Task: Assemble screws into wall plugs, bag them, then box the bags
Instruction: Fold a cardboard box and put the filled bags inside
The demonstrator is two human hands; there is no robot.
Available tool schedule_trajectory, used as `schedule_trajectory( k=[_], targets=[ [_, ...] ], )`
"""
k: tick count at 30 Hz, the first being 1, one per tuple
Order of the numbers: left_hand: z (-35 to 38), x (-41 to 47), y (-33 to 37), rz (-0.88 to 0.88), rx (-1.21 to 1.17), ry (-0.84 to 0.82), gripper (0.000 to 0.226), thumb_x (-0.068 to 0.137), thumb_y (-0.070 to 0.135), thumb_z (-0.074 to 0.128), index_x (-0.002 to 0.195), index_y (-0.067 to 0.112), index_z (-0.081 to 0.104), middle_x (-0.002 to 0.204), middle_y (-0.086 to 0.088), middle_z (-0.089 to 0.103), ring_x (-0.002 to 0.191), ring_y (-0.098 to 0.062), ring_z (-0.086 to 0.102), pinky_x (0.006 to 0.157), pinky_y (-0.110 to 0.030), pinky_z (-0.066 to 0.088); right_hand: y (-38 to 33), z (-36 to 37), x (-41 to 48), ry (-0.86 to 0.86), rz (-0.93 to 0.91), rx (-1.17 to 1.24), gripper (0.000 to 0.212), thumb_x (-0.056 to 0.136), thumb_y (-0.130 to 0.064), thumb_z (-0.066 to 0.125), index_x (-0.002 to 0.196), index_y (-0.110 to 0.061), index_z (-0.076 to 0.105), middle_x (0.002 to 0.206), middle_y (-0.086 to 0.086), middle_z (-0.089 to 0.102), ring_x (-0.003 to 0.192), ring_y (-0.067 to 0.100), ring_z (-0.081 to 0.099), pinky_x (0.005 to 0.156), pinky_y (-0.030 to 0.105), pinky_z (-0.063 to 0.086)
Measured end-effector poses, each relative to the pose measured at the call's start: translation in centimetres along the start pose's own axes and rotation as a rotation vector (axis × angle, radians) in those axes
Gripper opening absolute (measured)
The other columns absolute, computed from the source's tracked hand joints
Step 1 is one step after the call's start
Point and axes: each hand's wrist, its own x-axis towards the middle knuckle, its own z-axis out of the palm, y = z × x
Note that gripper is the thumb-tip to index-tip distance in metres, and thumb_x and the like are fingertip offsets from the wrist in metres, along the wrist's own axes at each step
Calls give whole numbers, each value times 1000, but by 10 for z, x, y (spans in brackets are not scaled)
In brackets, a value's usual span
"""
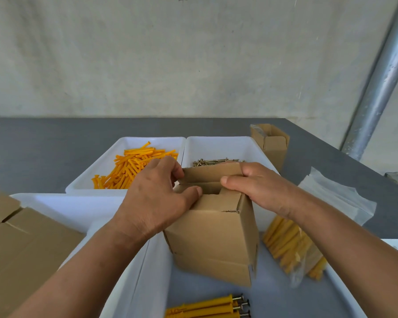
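Left hand (156, 198) and right hand (256, 187) each pinch top flaps of the cardboard box (216, 239). Likely light, stiff, creasable; I'd grip near folds.

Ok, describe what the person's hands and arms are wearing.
Nothing worn shows: the left hand and right hand have no gloves, rings or watch. The left forearm and right forearm are bare too, with no sleeves in view.
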Motion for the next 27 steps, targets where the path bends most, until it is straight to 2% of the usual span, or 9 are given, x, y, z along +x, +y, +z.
schedule_trajectory(
  k=[3,5,7,10,13,17,22,24,27],
  targets=[
    [3,-3,2,83,55,55,42,69,38,75,102,23,54,104,6,48,97,-13,50,80,-21,37,-2,0,-1,-6,-31,-10,19,95,-22,57,96,-34,72,86,-11,72,79,2,65,77,27,50],
    [4,-6,5,147,68,69,54,71,32,77,119,23,55,114,3,47,108,-16,47,87,-22,36,-4,1,-3,-26,-88,3,44,95,-13,54,105,-55,66,103,-12,72,92,14,66,86,37,51],
    [3,-7,8,224,79,27,60,76,30,71,132,21,53,123,0,49,115,-19,46,95,-23,33,-8,3,-5,-37,-136,16,60,93,-5,53,109,-62,62,115,-13,69,104,23,63,96,45,48],
    [2,-9,12,342,94,-91,49,79,23,57,128,18,60,116,1,58,109,-17,51,98,-26,37,-7,4,-6,-96,-164,34,57,86,2,54,103,-51,71,116,-25,67,112,6,61,105,41,45],
    [5,-10,13,348,75,-158,31,92,14,55,122,18,62,98,6,58,93,-13,52,86,-25,41,-11,1,-9,-221,-115,118,43,76,-14,53,104,-39,73,117,-16,69,115,5,60,106,32,44],
    [8,-10,11,349,38,-198,29,95,15,52,122,19,62,99,5,57,90,-11,53,80,-18,39,-18,4,2,-339,-73,-24,27,97,-16,47,114,-24,67,119,-9,67,118,2,57,103,27,42],
    [6,-11,12,337,16,-290,37,98,18,46,134,24,52,106,5,54,98,-9,50,88,-22,40,-8,-8,-10,-364,-25,66,31,83,-31,63,113,-39,69,116,-18,68,111,2,62,101,27,47],
    [6,-13,12,341,51,-318,43,99,31,40,142,23,43,106,5,51,100,-10,48,93,-25,38,-7,-7,-9,-336,-21,47,34,80,-29,64,112,-38,69,116,-15,68,111,5,62,104,31,46],
    [8,-16,15,354,231,-372,80,89,72,21,152,23,20,120,11,47,119,-5,40,111,-31,26,-6,-4,-8,-329,-7,64,34,86,-19,64,118,-32,65,116,-7,68,109,10,63,103,36,48]
  ],
)
